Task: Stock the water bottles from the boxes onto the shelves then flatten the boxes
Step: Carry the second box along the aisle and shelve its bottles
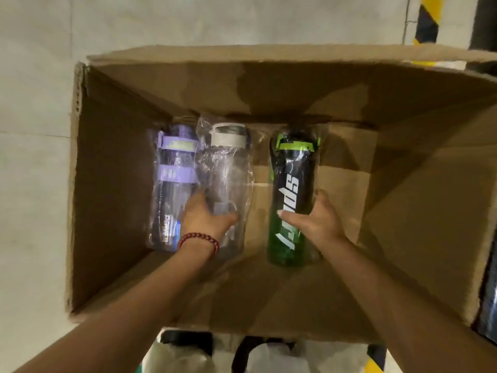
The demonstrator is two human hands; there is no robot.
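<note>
Head view: inside the box [113,184], left hand [207,215] is grasping the clear bottle [228,168]; right hand [317,219] is grasping the green bottle [291,168], both lying lengthwise, caps toward the box's far wall.

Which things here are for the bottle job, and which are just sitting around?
For the job: cardboard box, purple bottle, clear bottle, green bottle, left hand, right hand.

Just there: red bead bracelet, striped post, tiled floor.
</note>
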